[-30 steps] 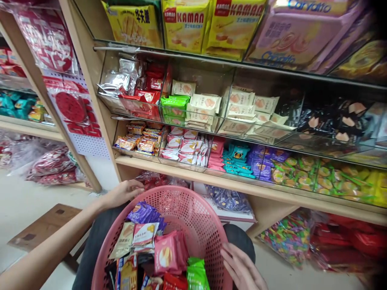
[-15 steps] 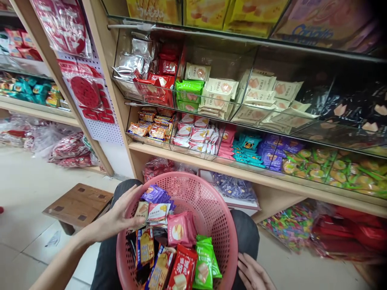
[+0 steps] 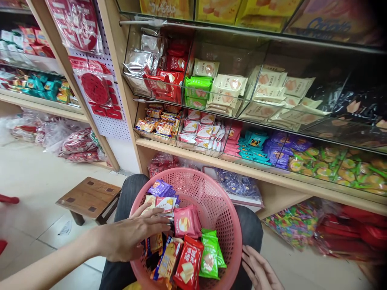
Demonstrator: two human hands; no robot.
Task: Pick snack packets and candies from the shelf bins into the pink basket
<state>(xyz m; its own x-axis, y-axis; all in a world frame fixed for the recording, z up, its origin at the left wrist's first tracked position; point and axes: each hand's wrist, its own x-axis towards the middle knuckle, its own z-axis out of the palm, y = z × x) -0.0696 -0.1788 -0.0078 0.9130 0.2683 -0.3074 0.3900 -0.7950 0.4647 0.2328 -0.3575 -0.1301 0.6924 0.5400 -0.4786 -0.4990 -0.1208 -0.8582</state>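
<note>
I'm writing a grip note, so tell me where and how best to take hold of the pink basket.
Grip the pink basket by its rim, probably with a hand at each side, coming from outside: the round rim encircles the packets inside. The right hand is beside it; the left hand is over the packets.

The left hand (image 3: pixel 128 237) partly covers a cream packet (image 3: pixel 150 199) — whether it grips that is hard to tell.

Got a wooden stool (image 3: pixel 87 195) on the tiles (image 3: pixel 28 231) to my left, and red decorations (image 3: pixel 95 89) in plastic hanging on a pegboard (image 3: pixel 114 129) beyond it. Plastic bags (image 3: pixel 80 145) sit under the left shelves (image 3: pixel 45 108), and over on my right there's a multicolored bag (image 3: pixel 292 219) beside some red stuff (image 3: pixel 347 237).
</note>
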